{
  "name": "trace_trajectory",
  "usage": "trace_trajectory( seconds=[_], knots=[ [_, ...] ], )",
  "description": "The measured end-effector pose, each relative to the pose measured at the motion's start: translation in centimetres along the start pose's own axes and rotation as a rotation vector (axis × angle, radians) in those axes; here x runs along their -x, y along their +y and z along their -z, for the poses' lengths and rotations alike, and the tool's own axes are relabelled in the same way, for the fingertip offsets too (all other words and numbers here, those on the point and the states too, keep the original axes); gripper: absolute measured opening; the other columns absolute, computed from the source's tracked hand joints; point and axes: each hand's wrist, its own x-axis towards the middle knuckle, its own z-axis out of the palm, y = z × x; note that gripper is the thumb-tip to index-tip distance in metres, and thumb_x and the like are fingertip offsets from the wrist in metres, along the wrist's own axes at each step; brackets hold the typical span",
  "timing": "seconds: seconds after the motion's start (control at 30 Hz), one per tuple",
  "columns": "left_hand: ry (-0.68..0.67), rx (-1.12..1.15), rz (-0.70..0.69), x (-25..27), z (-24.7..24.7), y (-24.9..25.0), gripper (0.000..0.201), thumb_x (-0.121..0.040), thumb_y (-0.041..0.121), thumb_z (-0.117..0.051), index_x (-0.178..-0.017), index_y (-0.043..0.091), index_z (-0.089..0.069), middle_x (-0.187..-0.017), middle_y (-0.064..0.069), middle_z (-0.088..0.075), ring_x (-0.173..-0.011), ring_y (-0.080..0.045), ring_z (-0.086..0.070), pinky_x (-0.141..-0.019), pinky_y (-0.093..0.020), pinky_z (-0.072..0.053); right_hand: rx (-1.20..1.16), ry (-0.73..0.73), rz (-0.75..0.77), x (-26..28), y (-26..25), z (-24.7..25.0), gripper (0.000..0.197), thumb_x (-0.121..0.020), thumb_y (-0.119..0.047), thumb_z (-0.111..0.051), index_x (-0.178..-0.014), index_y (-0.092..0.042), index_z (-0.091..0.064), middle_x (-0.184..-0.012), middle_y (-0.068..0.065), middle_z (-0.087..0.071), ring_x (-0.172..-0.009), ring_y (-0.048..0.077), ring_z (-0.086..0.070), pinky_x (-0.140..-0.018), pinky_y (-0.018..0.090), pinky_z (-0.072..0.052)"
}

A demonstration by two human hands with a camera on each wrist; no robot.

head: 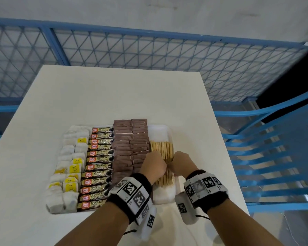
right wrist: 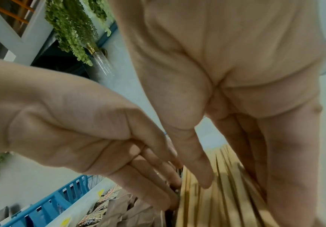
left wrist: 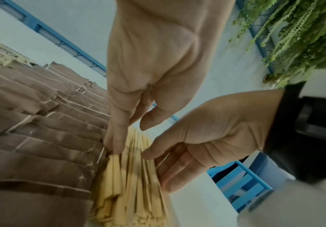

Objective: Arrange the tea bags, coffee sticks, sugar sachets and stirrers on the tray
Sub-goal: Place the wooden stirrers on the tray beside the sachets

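A white tray (head: 158,133) on the table holds rows of tea bags (head: 69,167), coffee sticks (head: 99,166) and brown sugar sachets (head: 130,150). A bundle of wooden stirrers (head: 164,150) lies at its right end. My left hand (head: 154,164) lies against the bundle's left side with straight fingers (left wrist: 117,138). My right hand (head: 181,162) lies along its right side, fingers (left wrist: 177,165) straight and thumb pointing down. In the right wrist view the stirrers (right wrist: 206,207) run between both hands. The hands hide the middle of the bundle.
The tray sits at the near half of a white table (head: 114,95). A blue slatted chair (head: 274,157) stands close to the table's right edge. A blue mesh railing (head: 149,50) runs behind the far edge.
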Motion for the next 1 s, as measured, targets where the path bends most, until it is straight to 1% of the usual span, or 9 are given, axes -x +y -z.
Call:
trace_trajectory(
  seconds=[0.07, 0.13, 0.23, 0.33, 0.43, 0.5, 0.63, 0.8, 1.0],
  knots=[
    [0.018, -0.02, -0.04, 0.0, -0.2, -0.1, 0.021, -0.096, 0.007, -0.04, -0.101, -0.003, -0.058, -0.1, -0.015, -0.06, -0.079, -0.021, -0.055, -0.061, -0.02, -0.041, 0.019, 0.014, -0.004, -0.5, 0.5, -0.2, 0.034, -0.093, -0.02, -0.048, -0.061, -0.01, -0.044, -0.088, 0.015, -0.064, -0.092, 0.03, -0.066, -0.072, 0.029, -0.052],
    [0.052, -0.034, -0.076, 0.3, -0.3, -0.3, 0.019, -0.096, 0.008, -0.042, -0.1, 0.0, -0.059, -0.102, -0.013, -0.062, -0.079, -0.02, -0.055, -0.069, -0.023, -0.045, -0.004, 0.038, -0.03, -1.1, 1.1, -0.3, 0.034, -0.092, -0.02, -0.05, -0.06, -0.009, -0.045, -0.076, 0.011, -0.063, -0.08, 0.027, -0.065, -0.058, 0.024, -0.048],
    [0.111, -0.074, -0.179, 0.7, -0.6, -1.0, 0.023, -0.093, 0.005, -0.047, -0.113, 0.006, -0.057, -0.115, -0.008, -0.058, -0.1, -0.02, -0.057, -0.088, -0.026, -0.048, -0.075, 0.144, -0.053, -1.6, 1.8, -0.2, 0.031, -0.089, -0.022, -0.054, -0.061, -0.009, -0.046, -0.063, 0.003, -0.051, -0.067, 0.021, -0.054, -0.048, 0.019, -0.038],
    [0.116, -0.274, -0.334, 1.2, -0.7, -2.0, 0.03, -0.089, 0.011, -0.056, -0.119, 0.012, -0.052, -0.122, -0.004, -0.049, -0.113, -0.02, -0.048, -0.097, -0.029, -0.042, -0.054, 0.248, 0.03, -2.3, 2.0, 0.2, 0.02, -0.09, -0.017, -0.049, -0.098, -0.002, -0.059, -0.097, 0.01, -0.06, -0.091, 0.024, -0.057, -0.074, 0.029, -0.047],
    [0.042, -0.599, -0.423, 1.4, -1.4, -3.0, 0.054, -0.08, 0.044, -0.065, -0.121, 0.013, -0.047, -0.123, -0.003, -0.042, -0.114, -0.021, -0.04, -0.1, -0.033, -0.036, 0.045, 0.277, 0.211, -3.3, 2.1, 0.3, 0.037, -0.09, -0.004, -0.04, -0.125, -0.007, -0.051, -0.124, 0.01, -0.053, -0.114, 0.028, -0.047, -0.095, 0.032, -0.04],
    [0.03, -0.742, -0.436, 1.7, -2.0, -3.4, 0.064, -0.076, 0.051, -0.065, -0.122, 0.013, -0.043, -0.124, -0.006, -0.038, -0.114, -0.023, -0.036, -0.099, -0.036, -0.032, 0.103, 0.246, 0.294, -3.9, 1.9, 0.3, 0.05, -0.087, 0.003, -0.038, -0.135, -0.01, -0.042, -0.136, 0.008, -0.047, -0.123, 0.028, -0.04, -0.103, 0.035, -0.036],
    [0.069, -0.816, -0.469, 1.7, -2.6, -4.0, 0.061, -0.085, 0.046, -0.058, -0.131, 0.013, -0.034, -0.13, -0.011, -0.035, -0.117, -0.026, -0.034, -0.099, -0.04, -0.029, 0.164, 0.124, 0.339, -4.4, 1.0, 0.6, 0.058, -0.088, 0.004, -0.035, -0.143, -0.012, -0.03, -0.148, 0.006, -0.034, -0.138, 0.023, -0.025, -0.112, 0.04, -0.024],
    [0.096, -0.786, -0.461, 1.3, -2.5, -4.0, 0.055, -0.087, 0.047, -0.053, -0.129, 0.015, -0.037, -0.132, -0.008, -0.036, -0.118, -0.024, -0.034, -0.1, -0.039, -0.027, 0.186, 0.033, 0.316, -4.9, 0.5, 0.3, 0.056, -0.089, 0.004, -0.036, -0.143, -0.01, -0.029, -0.148, 0.009, -0.033, -0.137, 0.026, -0.026, -0.114, 0.038, -0.022],
    [0.099, -0.503, -0.418, 2.0, -1.2, -5.0, 0.066, -0.078, 0.061, -0.057, -0.129, 0.022, -0.041, -0.13, 0.004, -0.036, -0.12, -0.014, -0.032, -0.103, -0.032, -0.022, -0.084, 0.213, 0.305, -4.2, 1.5, 0.5, 0.057, -0.09, 0.005, -0.036, -0.145, -0.005, -0.026, -0.15, 0.013, -0.03, -0.139, 0.025, -0.026, -0.116, 0.033, -0.023]
  ],
)
